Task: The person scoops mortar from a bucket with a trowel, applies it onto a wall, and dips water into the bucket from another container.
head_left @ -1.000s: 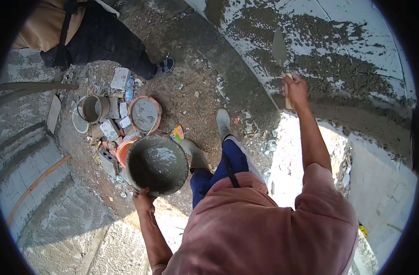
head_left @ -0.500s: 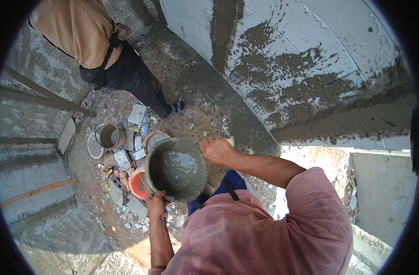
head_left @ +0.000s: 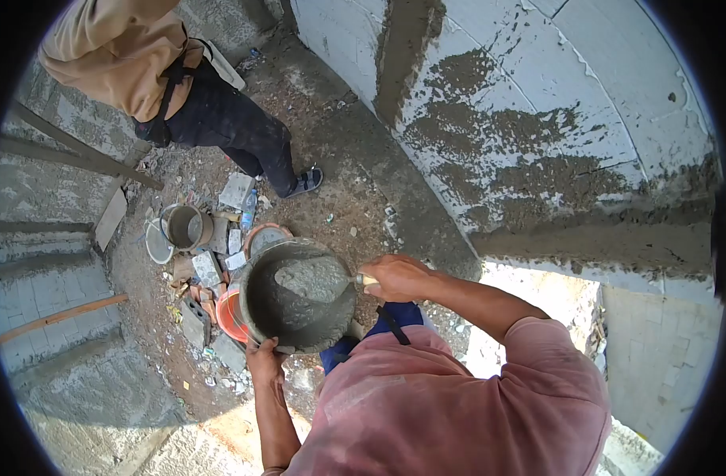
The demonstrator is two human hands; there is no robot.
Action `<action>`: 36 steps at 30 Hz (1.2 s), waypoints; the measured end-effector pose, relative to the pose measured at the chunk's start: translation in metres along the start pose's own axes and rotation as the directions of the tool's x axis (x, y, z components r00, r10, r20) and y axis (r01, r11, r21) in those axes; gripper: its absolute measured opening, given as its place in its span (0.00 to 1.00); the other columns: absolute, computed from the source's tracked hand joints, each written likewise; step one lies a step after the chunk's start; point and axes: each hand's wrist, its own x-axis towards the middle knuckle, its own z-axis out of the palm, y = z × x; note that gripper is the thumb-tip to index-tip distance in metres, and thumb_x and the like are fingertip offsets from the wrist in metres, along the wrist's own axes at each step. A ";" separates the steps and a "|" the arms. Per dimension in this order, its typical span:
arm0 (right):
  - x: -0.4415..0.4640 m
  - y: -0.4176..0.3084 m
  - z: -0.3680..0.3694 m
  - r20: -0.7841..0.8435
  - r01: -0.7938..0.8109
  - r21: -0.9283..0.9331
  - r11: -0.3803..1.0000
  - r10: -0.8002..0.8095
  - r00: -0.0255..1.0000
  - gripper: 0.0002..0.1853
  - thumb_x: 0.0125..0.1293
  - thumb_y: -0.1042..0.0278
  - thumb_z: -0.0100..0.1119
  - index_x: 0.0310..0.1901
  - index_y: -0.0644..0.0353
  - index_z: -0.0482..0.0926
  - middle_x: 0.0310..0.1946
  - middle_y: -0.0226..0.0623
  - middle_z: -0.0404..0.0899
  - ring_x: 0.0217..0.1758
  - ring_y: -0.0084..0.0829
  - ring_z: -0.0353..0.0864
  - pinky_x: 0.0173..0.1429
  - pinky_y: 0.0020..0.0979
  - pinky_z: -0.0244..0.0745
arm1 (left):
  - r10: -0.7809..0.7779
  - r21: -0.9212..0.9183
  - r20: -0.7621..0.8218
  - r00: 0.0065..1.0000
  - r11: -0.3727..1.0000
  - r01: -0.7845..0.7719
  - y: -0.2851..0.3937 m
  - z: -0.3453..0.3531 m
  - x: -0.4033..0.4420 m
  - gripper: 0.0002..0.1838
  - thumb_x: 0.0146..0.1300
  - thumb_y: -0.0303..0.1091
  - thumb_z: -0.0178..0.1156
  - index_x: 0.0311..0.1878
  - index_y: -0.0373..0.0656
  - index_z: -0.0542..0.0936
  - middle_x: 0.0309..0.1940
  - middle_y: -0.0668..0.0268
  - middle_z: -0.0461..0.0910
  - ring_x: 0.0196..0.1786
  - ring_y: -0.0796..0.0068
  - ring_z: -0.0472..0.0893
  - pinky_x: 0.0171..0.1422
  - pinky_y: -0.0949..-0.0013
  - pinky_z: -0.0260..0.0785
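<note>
A grey bucket caked with cement stands in front of my body, with wet mortar inside. My left hand is closed on the bucket's near left rim. Across the bucket's right rim, my right hand grips the pale handle of a trowel. A heap of mortar lies on the trowel's blade, over the bucket's inside, and covers most of the blade.
Another person in a tan top stands at upper left. Left of my bucket are an orange bucket, a mortar-stained pail, a round basin and broken blocks. A partly plastered block wall rises at right.
My right hand has turned and shifted right and down; a mortar-heaped trowel blade now shows over the bucket. My left hand stays on the rim. The other person's upper body has shifted.
</note>
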 end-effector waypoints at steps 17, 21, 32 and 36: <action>-0.050 0.141 -0.224 -0.838 -0.149 0.426 0.892 0.452 0.307 0.23 0.69 0.58 0.65 0.57 0.67 0.80 0.24 0.30 0.78 0.24 0.20 0.73 0.28 0.27 0.68 | -0.184 -0.117 -0.391 0.902 0.982 0.149 -0.038 -0.026 -0.034 0.21 0.56 0.17 0.49 0.55 0.39 0.74 0.40 0.58 0.80 0.33 0.61 0.84 0.27 0.58 0.85; -0.077 0.060 -0.180 -0.774 -0.270 0.225 0.936 0.340 0.534 0.23 0.68 0.61 0.63 0.59 0.68 0.79 0.30 0.40 0.83 0.30 0.30 0.80 0.36 0.34 0.74 | -0.129 -0.047 -0.281 0.951 0.992 0.121 -0.042 -0.039 -0.028 0.19 0.58 0.19 0.52 0.54 0.39 0.74 0.34 0.60 0.80 0.24 0.64 0.83 0.21 0.63 0.81; 0.030 0.001 0.110 -0.283 -0.051 -0.586 0.809 -0.145 0.948 0.08 0.62 0.68 0.55 0.34 0.61 0.82 0.29 0.47 0.84 0.36 0.49 0.86 0.43 0.45 0.81 | 0.077 0.215 0.133 0.988 0.971 -0.105 0.018 0.017 -0.026 0.14 0.61 0.21 0.55 0.51 0.35 0.77 0.30 0.61 0.79 0.22 0.70 0.81 0.21 0.70 0.73; 0.000 -0.028 0.124 -0.040 -0.151 -0.187 0.971 0.146 0.988 0.13 0.61 0.62 0.60 0.41 0.63 0.84 0.33 0.48 0.86 0.39 0.53 0.86 0.46 0.48 0.80 | 0.108 0.275 0.249 0.962 0.945 -0.178 0.024 0.006 -0.019 0.16 0.60 0.18 0.52 0.52 0.35 0.77 0.38 0.60 0.82 0.29 0.68 0.82 0.25 0.66 0.79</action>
